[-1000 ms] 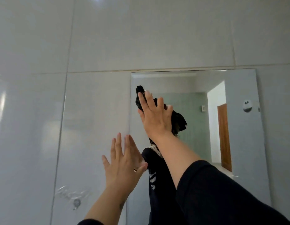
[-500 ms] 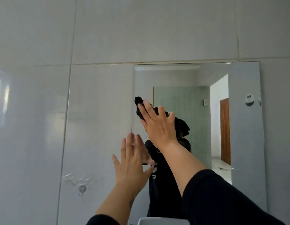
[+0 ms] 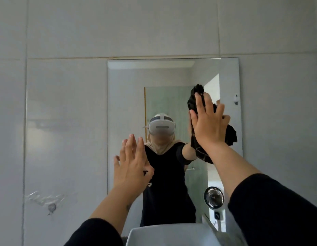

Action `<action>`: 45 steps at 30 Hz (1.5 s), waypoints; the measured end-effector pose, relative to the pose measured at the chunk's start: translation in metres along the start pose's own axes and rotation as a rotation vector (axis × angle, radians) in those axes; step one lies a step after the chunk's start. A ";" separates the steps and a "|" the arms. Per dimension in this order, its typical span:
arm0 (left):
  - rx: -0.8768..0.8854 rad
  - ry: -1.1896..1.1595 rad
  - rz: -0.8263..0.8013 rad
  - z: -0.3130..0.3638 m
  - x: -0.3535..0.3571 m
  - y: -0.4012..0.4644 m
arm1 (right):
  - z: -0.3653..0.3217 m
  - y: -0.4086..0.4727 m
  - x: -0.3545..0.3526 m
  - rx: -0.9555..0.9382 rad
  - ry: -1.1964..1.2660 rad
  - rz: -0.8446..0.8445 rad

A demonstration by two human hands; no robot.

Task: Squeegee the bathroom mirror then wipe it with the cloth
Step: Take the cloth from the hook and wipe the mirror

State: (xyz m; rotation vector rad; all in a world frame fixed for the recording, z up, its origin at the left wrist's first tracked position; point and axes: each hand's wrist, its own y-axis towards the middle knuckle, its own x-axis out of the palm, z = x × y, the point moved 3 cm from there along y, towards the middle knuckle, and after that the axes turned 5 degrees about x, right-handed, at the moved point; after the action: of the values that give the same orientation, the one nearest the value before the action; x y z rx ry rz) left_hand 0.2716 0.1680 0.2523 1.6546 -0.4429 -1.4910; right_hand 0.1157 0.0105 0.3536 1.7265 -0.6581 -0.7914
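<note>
Cloth [image 3: 230, 135] in black sits bunched under our right hand [image 3: 208, 126], right of the frame's centre, pressed flat against the mirror [image 3: 125, 103]. Our palm covers the middle of the bundle, fingers spread and pointing up, so the hand lies open over the fabric rather than curled around it. One dark lobe sticks out above the fingertips, another bulges past the right edge of the hand, and a tail hangs below the wrist. The bundle lies on the right part of the glass, close to the mirror's right edge and roughly midway up its height.

Our left hand [image 3: 132, 167] is raised in the lower centre of the frame, fingers straight and close together, empty; we cannot tell whether it touches the glass or only hovers before it. It stands well apart from the cloth, lower and to the left.

Both forearms come up from the bottom of the frame in black sleeves [image 3: 271, 206]. The mirror hangs on a wall of large pale grey tiles [image 3: 65, 121], its top edge just under a horizontal grout line. At the bottom centre we see the rim of a white basin [image 3: 164, 233]. In the reflection, low on the right, a small round fan [image 3: 214, 197] shows.
</note>
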 end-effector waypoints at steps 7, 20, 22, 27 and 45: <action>0.051 0.015 0.113 -0.008 0.013 0.001 | 0.081 -0.016 0.003 0.256 0.003 -0.002; 0.070 -0.046 0.161 -0.016 0.001 -0.003 | -0.003 -0.059 0.013 0.099 0.050 0.033; 0.045 -0.025 0.171 -0.029 -0.003 -0.009 | -0.029 -0.062 0.014 0.039 0.068 0.029; -0.069 0.018 0.125 -0.067 -0.007 -0.030 | -0.097 -0.075 0.018 -0.143 0.082 0.008; -0.150 -0.051 -0.015 -0.069 0.010 -0.092 | -0.114 -0.173 0.037 -0.611 -0.001 -0.072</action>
State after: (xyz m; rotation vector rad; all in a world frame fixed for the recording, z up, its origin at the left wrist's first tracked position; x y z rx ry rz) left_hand 0.3140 0.2383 0.1710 1.5089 -0.3381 -1.5420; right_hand 0.2356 0.0970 0.2036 1.1940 -0.3049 -0.9279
